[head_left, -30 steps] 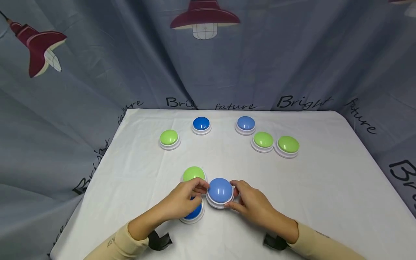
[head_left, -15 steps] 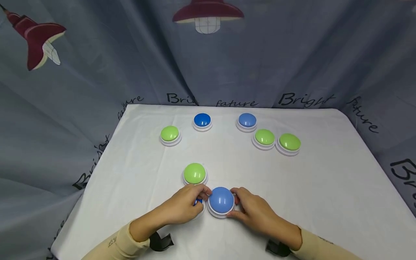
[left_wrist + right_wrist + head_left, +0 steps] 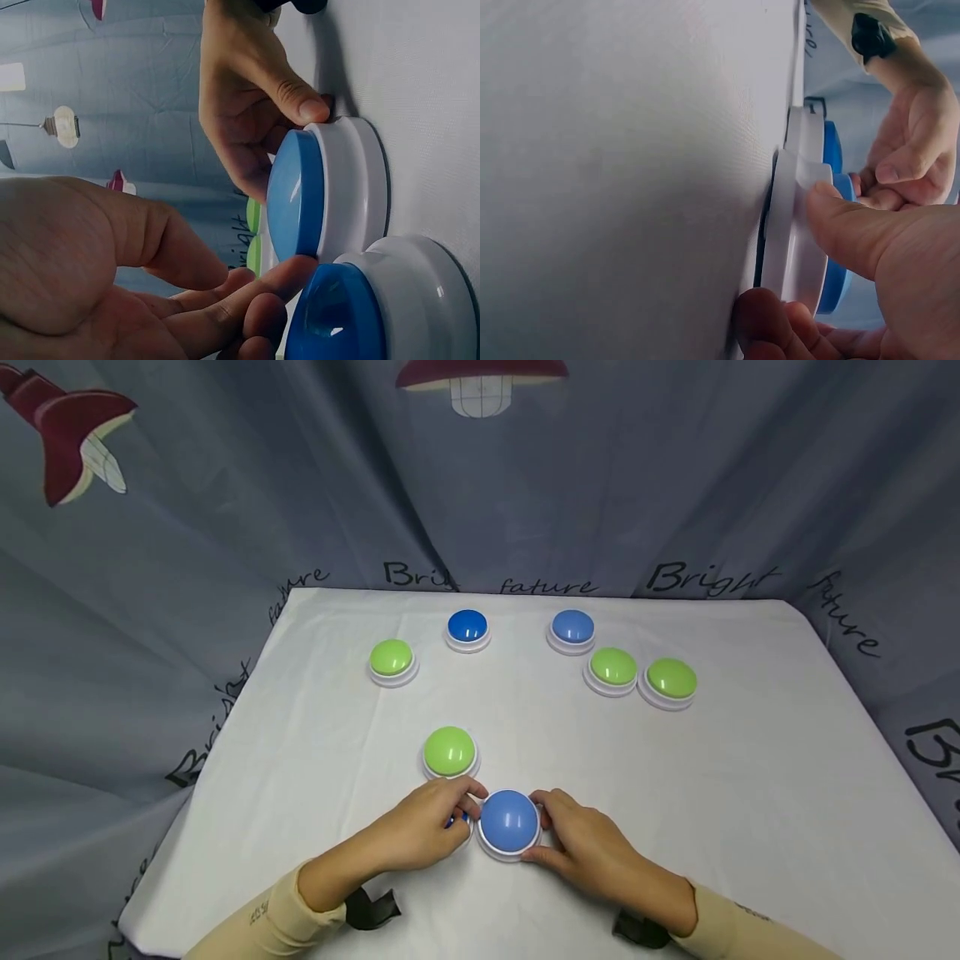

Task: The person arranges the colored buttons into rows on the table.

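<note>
A light-blue domed push button (image 3: pixel 509 821) on a white base stands on the white cloth near the front. My right hand (image 3: pixel 588 839) grips the right side of its base, thumb in front and fingers behind. My left hand (image 3: pixel 420 831) reaches over a dark-blue push button (image 3: pixel 330 315), covering most of it in the head view. Its fingers are loosely extended, and one fingertip (image 3: pixel 300 268) is right at the light-blue button's edge. The two blue buttons stand side by side, their bases close together. Just behind the left hand is a green push button (image 3: pixel 449 751).
Farther back stand a green button (image 3: pixel 391 657), a dark-blue button (image 3: pixel 467 627) and a light-blue button (image 3: pixel 573 627). Two more green buttons, one nearer the middle (image 3: pixel 612 667) and one at right (image 3: pixel 671 679), sit close together. A grey printed curtain (image 3: pixel 300 485) surrounds the table's back and sides.
My right hand has drawn the light-blue button toward me, beside the dark-blue one. The left hand has stayed at its left edge. The head view has tilted slightly downward.
</note>
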A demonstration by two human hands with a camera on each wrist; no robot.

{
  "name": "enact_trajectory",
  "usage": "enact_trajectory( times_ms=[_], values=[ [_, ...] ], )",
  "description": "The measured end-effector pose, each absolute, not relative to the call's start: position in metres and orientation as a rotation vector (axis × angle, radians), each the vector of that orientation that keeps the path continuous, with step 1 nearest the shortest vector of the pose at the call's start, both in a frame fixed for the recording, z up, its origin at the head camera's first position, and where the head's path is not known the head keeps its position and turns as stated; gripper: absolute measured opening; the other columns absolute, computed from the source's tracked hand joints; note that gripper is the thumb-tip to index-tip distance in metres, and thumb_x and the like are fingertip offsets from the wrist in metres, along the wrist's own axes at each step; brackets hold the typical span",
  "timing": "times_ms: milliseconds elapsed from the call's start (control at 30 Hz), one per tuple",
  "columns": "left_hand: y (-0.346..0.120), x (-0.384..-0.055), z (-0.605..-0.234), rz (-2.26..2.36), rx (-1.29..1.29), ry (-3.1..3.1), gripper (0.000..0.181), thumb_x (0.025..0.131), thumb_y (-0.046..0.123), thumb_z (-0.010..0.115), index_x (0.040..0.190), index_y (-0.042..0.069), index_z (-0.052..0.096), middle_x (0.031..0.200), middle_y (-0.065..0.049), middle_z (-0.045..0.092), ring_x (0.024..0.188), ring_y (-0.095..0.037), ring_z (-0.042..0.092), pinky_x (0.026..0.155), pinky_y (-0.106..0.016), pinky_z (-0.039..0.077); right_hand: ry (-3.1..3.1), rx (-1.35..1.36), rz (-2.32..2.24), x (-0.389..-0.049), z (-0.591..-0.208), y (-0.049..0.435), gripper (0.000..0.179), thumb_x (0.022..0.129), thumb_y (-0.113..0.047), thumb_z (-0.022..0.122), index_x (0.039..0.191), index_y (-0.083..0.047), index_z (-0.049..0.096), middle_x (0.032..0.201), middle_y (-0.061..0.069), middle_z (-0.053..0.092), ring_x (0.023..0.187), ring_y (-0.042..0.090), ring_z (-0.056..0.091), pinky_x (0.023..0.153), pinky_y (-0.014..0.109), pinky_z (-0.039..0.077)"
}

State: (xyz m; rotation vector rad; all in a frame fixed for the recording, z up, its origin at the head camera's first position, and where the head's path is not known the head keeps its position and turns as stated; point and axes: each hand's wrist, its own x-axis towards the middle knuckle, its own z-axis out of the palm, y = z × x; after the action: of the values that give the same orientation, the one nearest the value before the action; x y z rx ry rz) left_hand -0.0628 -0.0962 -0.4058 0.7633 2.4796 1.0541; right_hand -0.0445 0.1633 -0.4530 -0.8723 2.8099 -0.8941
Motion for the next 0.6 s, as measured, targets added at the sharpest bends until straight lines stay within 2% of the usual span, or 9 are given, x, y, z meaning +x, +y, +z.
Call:
enact_trajectory(
  times_ms=[267,600],
  values=[
    [-0.0973,-0.0641,-0.4052,1.043,0.807,2.487,0.036,0.084,-0.004,0.053,0.119,0.003,0.059,0.099,0.0,0.068,0.092,-0.013,0.061,0.082,-0.029,0.048,2.833,-0.89,-0.856,-0.043,-0.4537,0.1621,0.063,0.078,-0.048,0.08,0.119,-0.005,0.057,0.089,-0.007,0.05,0.065,0.001,0.041,0.056,0.019,0.04],
    [-0.0992,-0.0693,-0.4083,1.055,0.823,2.432,0.038,0.084,-0.003,0.051,0.121,0.001,0.059,0.093,0.003,0.071,0.084,-0.008,0.059,0.076,-0.026,0.048,2.812,-0.845,-0.817,-0.0374,-0.4518,0.1591,0.07,0.079,-0.054,0.077,0.121,-0.003,0.054,0.091,-0.006,0.053,0.073,0.004,0.05,0.061,0.024,0.048]
  ],
)
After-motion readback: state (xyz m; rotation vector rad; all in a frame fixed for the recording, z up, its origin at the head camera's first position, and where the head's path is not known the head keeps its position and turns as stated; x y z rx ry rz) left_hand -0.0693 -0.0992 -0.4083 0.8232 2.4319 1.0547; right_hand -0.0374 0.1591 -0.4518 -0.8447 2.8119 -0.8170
